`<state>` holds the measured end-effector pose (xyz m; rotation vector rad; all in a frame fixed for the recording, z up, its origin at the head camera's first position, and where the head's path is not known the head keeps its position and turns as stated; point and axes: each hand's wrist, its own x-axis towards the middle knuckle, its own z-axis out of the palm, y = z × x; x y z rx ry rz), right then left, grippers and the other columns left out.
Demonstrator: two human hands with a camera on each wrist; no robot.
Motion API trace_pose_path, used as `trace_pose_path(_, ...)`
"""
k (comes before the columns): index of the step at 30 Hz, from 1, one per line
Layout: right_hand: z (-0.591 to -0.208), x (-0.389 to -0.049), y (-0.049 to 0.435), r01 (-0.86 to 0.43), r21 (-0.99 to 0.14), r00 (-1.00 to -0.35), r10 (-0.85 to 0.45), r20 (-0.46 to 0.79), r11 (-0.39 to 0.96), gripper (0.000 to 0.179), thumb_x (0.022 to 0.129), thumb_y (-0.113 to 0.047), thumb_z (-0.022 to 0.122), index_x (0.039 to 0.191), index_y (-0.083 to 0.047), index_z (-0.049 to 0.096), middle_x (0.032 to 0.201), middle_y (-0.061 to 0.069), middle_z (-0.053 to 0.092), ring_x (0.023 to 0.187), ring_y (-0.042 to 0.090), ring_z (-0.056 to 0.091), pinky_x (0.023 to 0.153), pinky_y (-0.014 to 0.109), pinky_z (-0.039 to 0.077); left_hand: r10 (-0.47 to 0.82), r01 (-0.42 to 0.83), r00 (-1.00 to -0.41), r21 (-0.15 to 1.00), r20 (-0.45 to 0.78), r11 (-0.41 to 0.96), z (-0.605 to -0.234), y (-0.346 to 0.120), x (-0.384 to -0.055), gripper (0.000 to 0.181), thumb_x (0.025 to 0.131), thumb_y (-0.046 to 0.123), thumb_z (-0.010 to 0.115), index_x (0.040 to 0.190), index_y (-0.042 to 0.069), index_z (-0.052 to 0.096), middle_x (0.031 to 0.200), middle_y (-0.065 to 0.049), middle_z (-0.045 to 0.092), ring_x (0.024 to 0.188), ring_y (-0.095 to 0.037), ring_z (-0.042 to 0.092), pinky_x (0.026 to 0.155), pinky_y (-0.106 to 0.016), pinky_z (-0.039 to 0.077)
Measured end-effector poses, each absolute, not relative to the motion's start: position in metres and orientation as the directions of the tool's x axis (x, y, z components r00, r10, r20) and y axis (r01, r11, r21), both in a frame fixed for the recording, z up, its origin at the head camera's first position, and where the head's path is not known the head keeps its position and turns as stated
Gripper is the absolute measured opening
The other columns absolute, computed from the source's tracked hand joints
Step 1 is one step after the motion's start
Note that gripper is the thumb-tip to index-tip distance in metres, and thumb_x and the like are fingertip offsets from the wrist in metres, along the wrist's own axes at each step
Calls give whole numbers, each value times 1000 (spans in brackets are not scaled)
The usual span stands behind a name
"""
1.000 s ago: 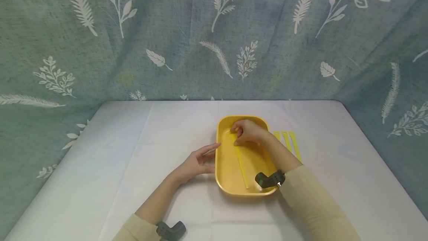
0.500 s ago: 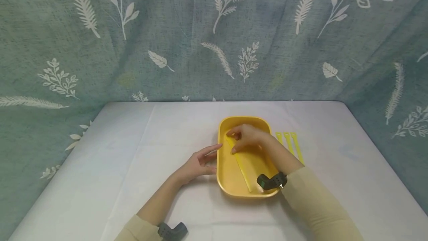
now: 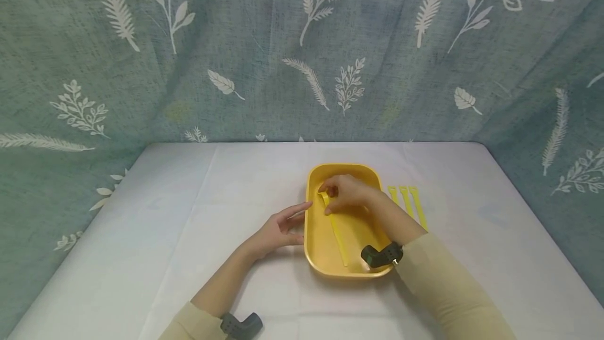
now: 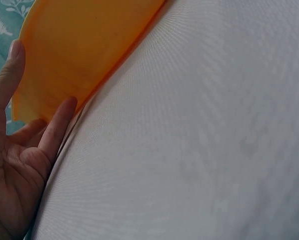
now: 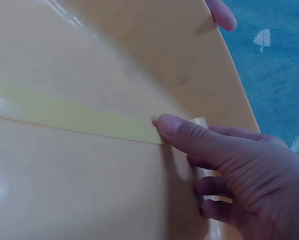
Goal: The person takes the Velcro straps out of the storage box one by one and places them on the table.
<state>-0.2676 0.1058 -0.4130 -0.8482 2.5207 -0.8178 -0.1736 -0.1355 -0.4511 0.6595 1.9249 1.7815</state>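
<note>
My right hand [image 3: 349, 192] reaches into a yellow tray [image 3: 319, 248] and pinches a thin yellow plastic strip [image 3: 338, 237] near its far end. That end is bent up beside the fingers, while the long tail runs toward the tray's near side. In the right wrist view, the thumb of the right hand [image 5: 239, 167] presses on the flat strip [image 5: 79, 114]. My left hand [image 3: 277, 231] rests with extended fingers against the tray's left wall. The left wrist view shows fingers of the left hand [image 4: 19, 160] on the outer side of the tray [image 4: 89, 45].
Several more yellow strips [image 3: 418, 209] lie side by side on the white table [image 3: 226, 193], right of the tray and partly hidden by the right forearm. A patterned blue-green cloth [image 3: 264, 67] hangs behind the table.
The right hand has shifted slightly left and nearer within the tray with the strip. The strip's far end now shows bent up. The left hand and tray stay put.
</note>
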Motion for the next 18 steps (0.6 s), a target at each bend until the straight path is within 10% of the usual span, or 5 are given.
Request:
trace_pose_path(11,-409,-269,105,-278,-786,-789,-598,-141,552,45,78,-13,78,118,1,63,77,3,65,61,10,54,59,21,49,616,42,-788,998,3,49,-451,-136,-174,79,81,16,76,147,12,34,155,-4,28,140,-31,30,98,-34,47)
trace_pose_path(18,-408,-268,107,-57,-919,-790,-581,-197,390,57,82,-2,71,135,2,49,101,17,70,79,14,68,72,30,58,620,42,-784,998,7,42,-452,-135,-174,80,80,17,76,148,12,33,155,-4,27,140,-32,29,97,-35,48)
